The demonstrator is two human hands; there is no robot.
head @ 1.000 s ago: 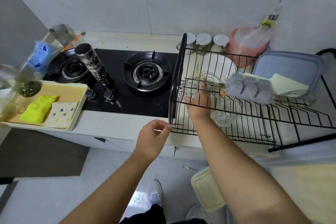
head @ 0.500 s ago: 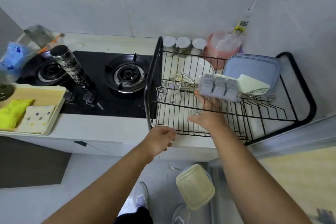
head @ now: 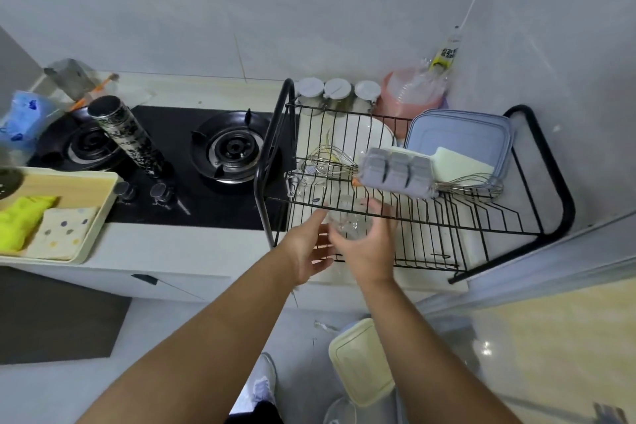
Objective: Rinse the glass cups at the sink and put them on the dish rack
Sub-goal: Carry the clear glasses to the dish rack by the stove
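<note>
The glass cup [head: 349,224] is at the front left edge of the dish rack [head: 550,162], held off its wires. The right hand [head: 366,251] wraps curled fingers round it. The left hand [head: 306,251] lies spread with straight fingers against the cup's left side; I cannot tell if they touch. The rack stands on the counter [head: 172,244], at its right end, beside the gas stove [head: 234,148].
</note>
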